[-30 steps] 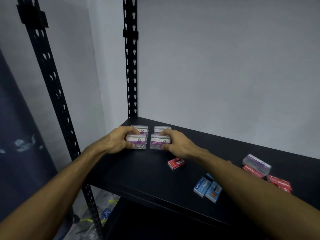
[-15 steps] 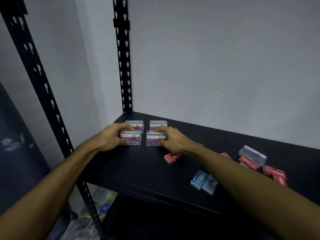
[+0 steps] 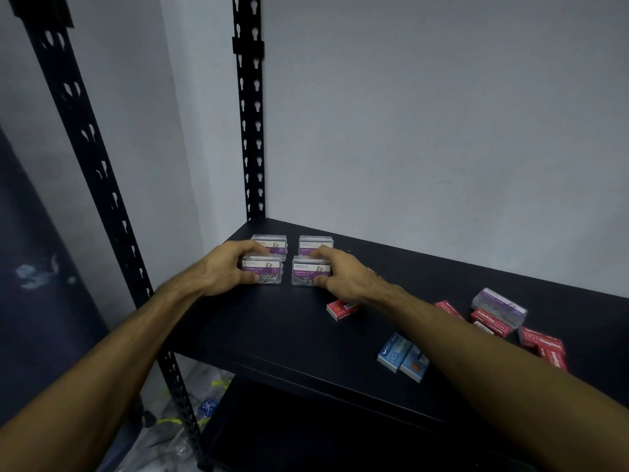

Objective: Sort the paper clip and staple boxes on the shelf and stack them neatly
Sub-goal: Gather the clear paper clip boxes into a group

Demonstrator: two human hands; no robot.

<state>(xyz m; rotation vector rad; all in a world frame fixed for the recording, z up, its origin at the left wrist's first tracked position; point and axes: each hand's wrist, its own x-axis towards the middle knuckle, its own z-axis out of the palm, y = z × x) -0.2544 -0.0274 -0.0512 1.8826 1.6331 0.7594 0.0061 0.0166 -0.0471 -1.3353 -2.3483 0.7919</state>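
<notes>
Two clear plastic paper-clip boxes sit at twelve o'clock on the black shelf [image 3: 272,335]: my left hand [image 3: 226,269] grips one [image 3: 262,271], my right hand [image 3: 343,275] pinches the other [image 3: 308,272]. Small red staple box [image 3: 342,309] lies at four o'clock, under my right wrist.

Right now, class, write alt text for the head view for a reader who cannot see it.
Left hand and right hand each grip a front clip box on a black shelf, two more behind. Red and blue staple boxes lie scattered right.
</notes>
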